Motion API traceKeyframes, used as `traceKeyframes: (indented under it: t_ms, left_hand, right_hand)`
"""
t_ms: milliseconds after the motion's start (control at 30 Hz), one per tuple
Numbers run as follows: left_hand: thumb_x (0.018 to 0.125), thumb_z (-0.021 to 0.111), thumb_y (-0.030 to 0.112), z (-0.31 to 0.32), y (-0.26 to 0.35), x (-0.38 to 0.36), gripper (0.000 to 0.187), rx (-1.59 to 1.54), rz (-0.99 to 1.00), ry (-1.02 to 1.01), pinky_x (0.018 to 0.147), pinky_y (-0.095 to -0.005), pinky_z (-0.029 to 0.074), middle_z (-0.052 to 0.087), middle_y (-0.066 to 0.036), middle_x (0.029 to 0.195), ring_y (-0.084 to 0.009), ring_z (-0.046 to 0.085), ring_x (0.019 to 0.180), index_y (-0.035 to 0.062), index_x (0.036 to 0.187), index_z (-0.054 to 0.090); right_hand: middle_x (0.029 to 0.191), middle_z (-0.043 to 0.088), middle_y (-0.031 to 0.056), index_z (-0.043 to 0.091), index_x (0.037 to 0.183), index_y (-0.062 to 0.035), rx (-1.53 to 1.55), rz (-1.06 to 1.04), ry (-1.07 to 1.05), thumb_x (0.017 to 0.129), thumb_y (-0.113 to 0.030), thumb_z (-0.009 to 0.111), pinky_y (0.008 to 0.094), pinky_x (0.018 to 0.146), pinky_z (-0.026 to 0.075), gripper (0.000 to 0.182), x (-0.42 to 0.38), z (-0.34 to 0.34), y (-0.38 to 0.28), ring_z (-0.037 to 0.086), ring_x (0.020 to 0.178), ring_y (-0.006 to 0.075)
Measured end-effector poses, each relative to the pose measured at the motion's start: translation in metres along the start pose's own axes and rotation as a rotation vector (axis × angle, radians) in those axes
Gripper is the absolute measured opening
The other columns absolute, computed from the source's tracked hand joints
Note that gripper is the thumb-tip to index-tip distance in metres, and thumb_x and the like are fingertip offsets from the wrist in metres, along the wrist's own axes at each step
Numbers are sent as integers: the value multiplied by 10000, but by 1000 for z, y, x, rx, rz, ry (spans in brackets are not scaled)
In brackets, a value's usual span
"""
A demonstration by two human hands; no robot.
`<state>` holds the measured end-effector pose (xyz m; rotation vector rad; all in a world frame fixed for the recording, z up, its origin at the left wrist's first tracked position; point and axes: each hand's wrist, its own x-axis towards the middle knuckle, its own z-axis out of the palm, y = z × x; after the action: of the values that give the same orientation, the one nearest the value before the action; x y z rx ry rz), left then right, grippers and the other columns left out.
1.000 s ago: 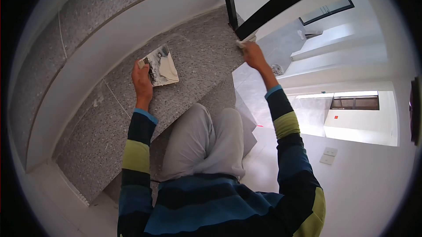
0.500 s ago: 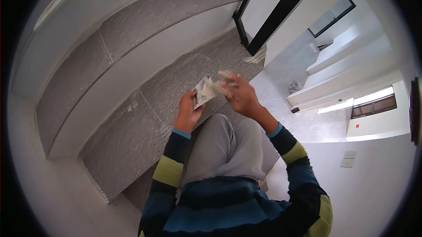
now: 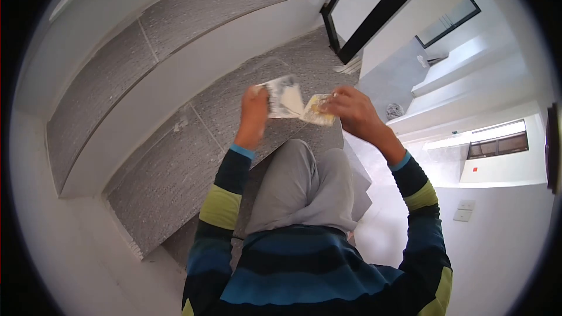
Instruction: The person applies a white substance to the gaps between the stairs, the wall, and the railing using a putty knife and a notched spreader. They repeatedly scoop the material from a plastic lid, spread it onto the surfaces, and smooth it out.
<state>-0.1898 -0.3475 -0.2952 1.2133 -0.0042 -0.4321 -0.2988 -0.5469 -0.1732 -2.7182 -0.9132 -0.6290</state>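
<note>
Putty board [image 3: 284, 98] gripped by left hand [image 3: 255, 111], scraper [image 3: 319, 110] by right hand [image 3: 354, 111] — above grey speckled stair tread [image 3: 234, 117].

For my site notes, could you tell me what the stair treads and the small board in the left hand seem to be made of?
Stair treads: likely granite or terrazzo-type tile, matt grey with fine speckle and visible joints. Board in the left hand: unclear, a thin flat plate smeared with white paste, possibly filler. The right hand holds a small yellowish scraper, perhaps plastic.
</note>
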Motion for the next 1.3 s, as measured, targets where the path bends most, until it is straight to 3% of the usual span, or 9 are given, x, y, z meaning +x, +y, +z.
traceKeyframes:
  t_ms: [100, 167, 300, 400, 733, 867, 967, 1133, 1300]
  left_hand:
    - [841, 465, 156, -33, -14, 20, 189, -226, 21, 96, 607, -288, 406, 494, -41, 758, -131, 477, 666, -17, 903, 509]
    - [849, 446, 154, -57, -31, 36, 189, 234, 277, 285, 647, -301, 410, 496, -52, 765, -151, 484, 693, -13, 919, 499]
    - [861, 430, 138, -65, -20, 22, 163, 351, 409, 170, 669, -308, 401, 494, -53, 776, -148, 471, 710, -3, 923, 484]
    - [873, 418, 129, -60, -22, 20, 140, 256, 466, 162, 653, -294, 388, 488, -51, 778, -129, 452, 703, 11, 928, 470]
    - [874, 412, 109, -62, -24, 21, 129, 126, 423, 135, 619, -254, 356, 453, -14, 754, -95, 413, 677, 14, 951, 455]
    - [871, 412, 104, -61, -20, 16, 131, 200, 386, 147, 611, -257, 349, 434, 0, 742, -86, 399, 675, 14, 957, 453]
    - [870, 413, 100, -70, -32, 24, 131, 206, 431, 116, 614, -250, 347, 437, -1, 749, -82, 394, 678, 13, 957, 457]
    - [859, 429, 110, -60, -21, 16, 122, 130, 414, 131, 674, -239, 360, 465, -4, 801, -89, 415, 736, 14, 922, 470]
    - [868, 408, 91, -67, -25, 21, 110, 235, 463, 93, 637, -255, 358, 447, -8, 765, -90, 409, 699, 15, 934, 452]
  right_hand:
    - [841, 592, 72, 607, 815, -56, -61, 184, -109, 682, 21, 557, 368, 699, 468, 162, -14, 8, 53, 556, 830, 263]
    - [839, 583, 90, 595, 831, -50, -151, 306, -84, 719, -20, 536, 382, 697, 471, 130, -29, 29, 89, 560, 831, 277]
    - [840, 561, 138, 566, 875, -35, -341, 578, -43, 790, -124, 487, 418, 675, 482, 146, -31, 67, 144, 575, 800, 317]
    - [834, 568, 149, 584, 843, -23, -488, 687, -128, 758, -125, 521, 413, 644, 492, 147, -17, 89, 159, 588, 750, 315]
    - [789, 611, 189, 653, 740, -5, -940, 648, -374, 691, -112, 594, 378, 586, 500, 132, 3, 163, 161, 613, 691, 290]
    - [844, 620, 220, 653, 753, -2, -686, 713, -334, 696, -102, 582, 402, 609, 509, 136, -2, 150, 173, 629, 703, 323]
    - [876, 623, 208, 643, 781, -17, -365, 763, -604, 727, -102, 522, 435, 648, 505, 158, 8, 102, 174, 624, 784, 353]
    - [801, 604, 176, 641, 811, -25, -417, 841, -414, 728, -110, 535, 435, 616, 503, 159, -15, 100, 147, 617, 723, 345]
    - [817, 576, 159, 640, 683, -9, -697, 787, -107, 705, -83, 570, 434, 564, 488, 104, -16, 143, 153, 622, 670, 324]
